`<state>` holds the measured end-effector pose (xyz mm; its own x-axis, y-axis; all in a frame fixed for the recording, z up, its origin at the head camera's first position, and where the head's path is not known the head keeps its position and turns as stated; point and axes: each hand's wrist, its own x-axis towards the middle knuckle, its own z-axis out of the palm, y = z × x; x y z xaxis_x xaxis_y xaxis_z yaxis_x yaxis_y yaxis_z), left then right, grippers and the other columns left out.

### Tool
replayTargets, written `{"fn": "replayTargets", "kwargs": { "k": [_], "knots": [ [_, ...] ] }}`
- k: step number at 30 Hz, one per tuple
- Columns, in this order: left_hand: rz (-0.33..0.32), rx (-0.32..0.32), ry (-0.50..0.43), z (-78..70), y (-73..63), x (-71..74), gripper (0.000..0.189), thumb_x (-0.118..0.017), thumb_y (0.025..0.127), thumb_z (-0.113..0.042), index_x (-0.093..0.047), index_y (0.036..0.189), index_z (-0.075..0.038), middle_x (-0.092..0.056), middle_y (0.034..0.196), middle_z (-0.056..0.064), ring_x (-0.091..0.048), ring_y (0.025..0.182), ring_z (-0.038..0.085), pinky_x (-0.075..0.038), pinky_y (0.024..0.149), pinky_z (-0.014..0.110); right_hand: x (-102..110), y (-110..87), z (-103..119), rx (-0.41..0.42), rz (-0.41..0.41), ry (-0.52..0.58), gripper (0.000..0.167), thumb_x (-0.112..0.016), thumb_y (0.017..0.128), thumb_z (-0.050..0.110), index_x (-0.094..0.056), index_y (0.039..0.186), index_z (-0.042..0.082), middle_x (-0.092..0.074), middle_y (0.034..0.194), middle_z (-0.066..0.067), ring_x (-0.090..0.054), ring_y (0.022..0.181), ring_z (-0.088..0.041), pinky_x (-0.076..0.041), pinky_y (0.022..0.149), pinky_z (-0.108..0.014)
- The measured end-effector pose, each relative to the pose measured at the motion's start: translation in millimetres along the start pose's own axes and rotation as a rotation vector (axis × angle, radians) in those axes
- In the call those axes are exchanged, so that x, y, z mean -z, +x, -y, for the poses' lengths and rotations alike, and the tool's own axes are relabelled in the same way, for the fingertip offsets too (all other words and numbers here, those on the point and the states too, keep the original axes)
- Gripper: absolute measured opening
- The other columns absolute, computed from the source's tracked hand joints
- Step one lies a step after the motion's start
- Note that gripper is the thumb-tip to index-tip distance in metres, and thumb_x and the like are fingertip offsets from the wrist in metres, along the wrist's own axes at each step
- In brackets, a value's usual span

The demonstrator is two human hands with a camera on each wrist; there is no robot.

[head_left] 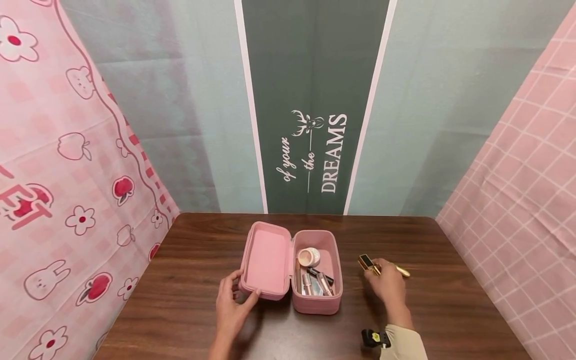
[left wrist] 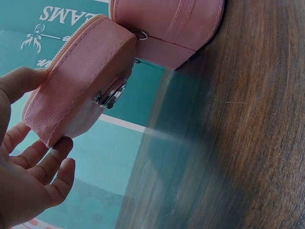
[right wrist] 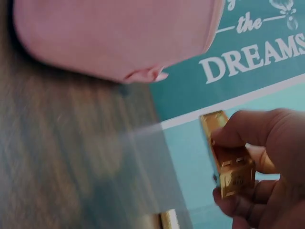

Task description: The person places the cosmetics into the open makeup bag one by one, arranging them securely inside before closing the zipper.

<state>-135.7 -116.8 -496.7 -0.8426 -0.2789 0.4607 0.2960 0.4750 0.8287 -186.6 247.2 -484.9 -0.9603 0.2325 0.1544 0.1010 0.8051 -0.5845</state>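
A pink zippered cosmetic case [head_left: 317,306] stands on the table with its lid [head_left: 268,260] swung out to the left. My left hand [head_left: 229,305] pinches that lid at its near-left corner, thumb on the rim and fingertips against the outer side. In the left wrist view the lid [left wrist: 71,81] carries a metal clasp on its outside. To the right of the case, my right hand [head_left: 388,285] grips a gold rectangular cosmetic item [right wrist: 221,152] between thumb and fingers; its exact kind is unclear. Inside the case lie a small white jar [head_left: 309,257] and several tubes [head_left: 325,284].
Another gold item [head_left: 402,270] lies on the table just beyond my right hand, partly hidden by it. The brown wooden table [head_left: 432,310] meets a printed cloth [head_left: 310,75] at the back and pink cloths [head_left: 526,165] at the sides.
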Motion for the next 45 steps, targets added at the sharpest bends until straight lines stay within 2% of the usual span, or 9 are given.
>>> {"fn": "replayTargets", "kwargs": {
  "k": [5, 13, 19, 29, 37, 45],
  "knots": [
    [-0.007, -0.013, -0.002, -0.2, -0.4, -1.2, 0.062, -0.085, 0.060, -0.006, -0.057, 0.115, -0.004, -0.056, 0.104, 0.006, -0.056, 0.079, 0.020, -0.046, 0.062, 0.035, 4.7, 0.2, 15.4, -0.078, 0.030, 0.016, 0.037, -0.064, 0.077, 0.019, -0.061, 0.110, 0.002, -0.062, 0.090, -0.021, -0.055, 0.068, -0.030, -0.040, 0.052, -0.044],
    [-0.017, -0.011, 0.004, 0.1, -1.0, -2.6, 0.062, -0.085, 0.060, -0.005, -0.057, 0.115, -0.003, -0.055, 0.105, 0.006, -0.055, 0.080, 0.020, -0.046, 0.063, 0.034, -1.3, 4.1, 37.0, -0.110, -0.025, 0.071, 0.039, -0.066, 0.075, 0.019, -0.063, 0.111, 0.004, -0.062, 0.089, -0.016, -0.053, 0.069, -0.029, -0.039, 0.051, -0.039],
    [-0.020, -0.014, 0.001, -0.1, 0.1, -2.6, 0.062, -0.085, 0.060, -0.005, -0.057, 0.115, -0.003, -0.055, 0.106, 0.007, -0.055, 0.080, 0.021, -0.046, 0.062, 0.036, -2.9, 6.3, 54.8, -0.121, -0.022, 0.100, 0.040, -0.066, 0.076, 0.022, -0.062, 0.112, 0.004, -0.061, 0.090, -0.016, -0.054, 0.071, -0.028, -0.038, 0.051, -0.038],
    [-0.027, -0.008, 0.003, -1.0, -2.4, -2.3, 0.061, -0.085, 0.060, -0.005, -0.057, 0.115, -0.003, -0.055, 0.106, 0.007, -0.055, 0.079, 0.020, -0.046, 0.062, 0.034, 1.4, 13.1, 78.8, -0.136, 0.078, 0.071, 0.039, -0.065, 0.077, 0.025, -0.062, 0.108, 0.001, -0.063, 0.094, -0.018, -0.055, 0.074, -0.029, -0.042, 0.056, -0.041],
    [-0.028, -0.031, 0.008, 0.0, 1.3, -1.3, 0.062, -0.085, 0.061, -0.006, -0.057, 0.115, -0.004, -0.055, 0.106, 0.009, -0.054, 0.079, 0.019, -0.046, 0.061, 0.033, 1.2, 24.0, 98.0, -0.111, 0.130, 0.032, 0.037, -0.066, 0.078, 0.029, -0.058, 0.101, 0.000, -0.061, 0.083, -0.015, -0.055, 0.070, -0.029, -0.043, 0.057, -0.044],
    [-0.021, -0.022, 0.011, 0.3, -1.1, -1.7, 0.062, -0.085, 0.061, -0.007, -0.057, 0.116, -0.003, -0.055, 0.105, 0.007, -0.055, 0.079, 0.021, -0.046, 0.062, 0.032, -6.0, 33.2, 109.5, -0.132, 0.203, -0.033, 0.038, -0.068, 0.078, 0.031, -0.057, 0.098, 0.000, -0.059, 0.083, -0.014, -0.055, 0.072, -0.030, -0.044, 0.057, -0.045]
  ]
}}
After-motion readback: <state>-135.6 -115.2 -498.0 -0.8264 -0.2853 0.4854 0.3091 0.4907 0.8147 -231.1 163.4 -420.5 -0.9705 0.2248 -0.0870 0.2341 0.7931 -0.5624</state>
